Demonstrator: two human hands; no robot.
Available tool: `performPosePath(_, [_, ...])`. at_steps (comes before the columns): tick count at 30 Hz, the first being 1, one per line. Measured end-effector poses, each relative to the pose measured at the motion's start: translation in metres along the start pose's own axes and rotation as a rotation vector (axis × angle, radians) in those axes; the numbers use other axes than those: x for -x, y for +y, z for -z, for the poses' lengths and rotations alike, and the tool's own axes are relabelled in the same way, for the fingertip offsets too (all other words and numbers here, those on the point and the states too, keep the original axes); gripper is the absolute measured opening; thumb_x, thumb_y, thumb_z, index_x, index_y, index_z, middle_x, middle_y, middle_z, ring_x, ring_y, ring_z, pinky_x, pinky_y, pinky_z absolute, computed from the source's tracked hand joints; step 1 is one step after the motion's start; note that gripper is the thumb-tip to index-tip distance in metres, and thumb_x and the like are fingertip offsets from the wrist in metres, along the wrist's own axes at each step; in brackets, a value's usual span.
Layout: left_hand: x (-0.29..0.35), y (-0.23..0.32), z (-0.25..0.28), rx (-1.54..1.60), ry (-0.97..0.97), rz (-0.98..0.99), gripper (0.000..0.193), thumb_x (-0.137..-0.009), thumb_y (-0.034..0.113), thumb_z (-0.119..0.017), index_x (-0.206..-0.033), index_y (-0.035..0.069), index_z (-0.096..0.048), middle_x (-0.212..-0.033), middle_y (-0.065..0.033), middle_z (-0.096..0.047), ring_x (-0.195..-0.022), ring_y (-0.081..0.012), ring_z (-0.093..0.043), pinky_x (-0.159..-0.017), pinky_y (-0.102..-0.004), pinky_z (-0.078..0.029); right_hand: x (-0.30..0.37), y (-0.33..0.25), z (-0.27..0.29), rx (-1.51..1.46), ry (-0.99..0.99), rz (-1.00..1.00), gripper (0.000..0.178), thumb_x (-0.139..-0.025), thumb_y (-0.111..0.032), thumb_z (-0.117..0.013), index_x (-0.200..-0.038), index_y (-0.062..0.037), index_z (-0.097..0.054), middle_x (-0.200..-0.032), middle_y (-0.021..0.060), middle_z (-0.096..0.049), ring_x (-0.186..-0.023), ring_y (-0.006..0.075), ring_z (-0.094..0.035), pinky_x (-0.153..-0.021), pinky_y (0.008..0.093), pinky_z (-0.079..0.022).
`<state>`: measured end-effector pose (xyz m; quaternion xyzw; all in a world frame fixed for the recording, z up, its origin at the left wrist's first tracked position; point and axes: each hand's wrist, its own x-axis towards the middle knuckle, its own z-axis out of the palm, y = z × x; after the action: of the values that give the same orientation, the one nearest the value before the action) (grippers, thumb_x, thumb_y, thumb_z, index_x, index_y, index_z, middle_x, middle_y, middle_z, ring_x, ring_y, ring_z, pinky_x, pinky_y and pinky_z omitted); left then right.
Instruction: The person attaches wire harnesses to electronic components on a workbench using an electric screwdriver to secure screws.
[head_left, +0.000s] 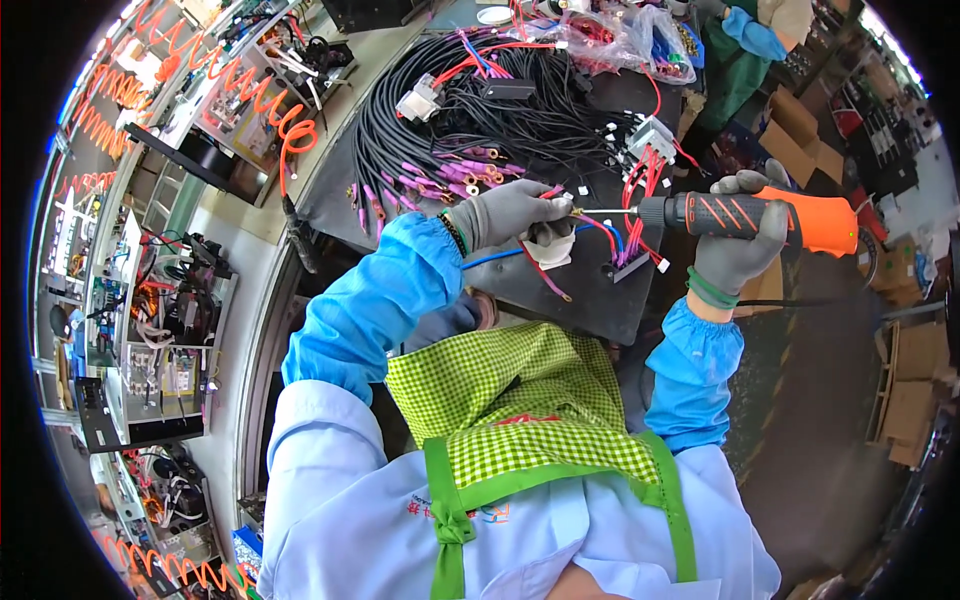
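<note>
My right hand [742, 248], in a grey glove, is wrapped round an orange and black power screwdriver [822, 222]. The tool lies level, its thin bit pointing left. Gloved in grey too, my left hand [505, 214] has its fingers closed on a small white block [553, 252] with red and blue wires. The bit's tip meets the block by my left fingertips; the exact contact is too small to make out. A loose red lead with a ring terminal [567, 297] hangs below the block. Close by on the right is a bundle of red wires on another whitish block [652, 140].
Black cables [400, 130] with purple-sleeved ring terminals pile up on the dark table [600, 305]. A third whitish block [418, 103] rests on them. Plastic bags [655, 45] lie at the back, near another person's blue sleeve [752, 35]. Shelves of electrical units [165, 380] stand left, cardboard boxes [910, 405] right.
</note>
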<state>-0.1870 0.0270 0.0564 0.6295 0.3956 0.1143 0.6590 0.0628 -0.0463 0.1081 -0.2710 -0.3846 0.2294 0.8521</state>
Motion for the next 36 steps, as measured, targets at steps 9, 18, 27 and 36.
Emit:
performPosePath(9, [0.006, 0.011, -0.001, -0.036, -0.006, 0.027, 0.034, -0.1, 0.037, -0.052, -0.1, 0.007, -0.068, -0.083, 0.0039, -0.067, -0.064, -0.0031, -0.057, -0.054, -0.0216, -0.041, 0.0, 0.01, 0.003, 0.011, 0.047, -0.04, 0.065, -0.083, -0.044, -0.058, -0.124, 0.0048, -0.045, -0.088, 0.0116, -0.063, -0.075, 0.0197, -0.063, -0.068, 0.0316, -0.053])
performPosePath(18, [0.007, 0.008, 0.006, 0.052, -0.04, 0.016, 0.038, -0.1, 0.038, -0.048, -0.101, 0.005, -0.068, -0.086, 0.0005, -0.069, -0.064, -0.0044, -0.06, -0.051, -0.0205, -0.041, -0.018, 0.009, -0.003, 0.013, -0.015, -0.213, 0.05, -0.089, -0.032, -0.055, -0.123, 0.0042, -0.047, -0.09, 0.0115, -0.064, -0.078, 0.0202, -0.064, -0.069, 0.0333, -0.054])
performPosePath(27, [0.0, 0.011, 0.002, -0.008, -0.007, 0.052, 0.037, -0.099, 0.035, -0.051, -0.098, 0.003, -0.069, -0.084, -0.0024, -0.07, -0.065, -0.0062, -0.062, -0.052, -0.0214, -0.043, -0.033, 0.002, -0.04, 0.147, -0.201, -0.275, 0.046, -0.088, -0.024, -0.057, -0.123, 0.0049, -0.048, -0.09, 0.0109, -0.064, -0.079, 0.019, -0.065, -0.072, 0.0322, -0.055])
performPosePath(36, [0.014, 0.027, 0.004, -0.302, 0.076, -0.031, 0.042, -0.095, 0.042, -0.058, -0.11, 0.004, -0.066, -0.078, -0.0025, -0.064, -0.065, -0.0107, -0.061, -0.063, -0.0283, -0.052, -0.024, 0.017, -0.036, -0.069, 0.016, -0.273, 0.039, -0.089, -0.024, -0.058, -0.119, 0.0, -0.049, -0.088, 0.011, -0.061, -0.078, 0.0209, -0.062, -0.074, 0.037, -0.055])
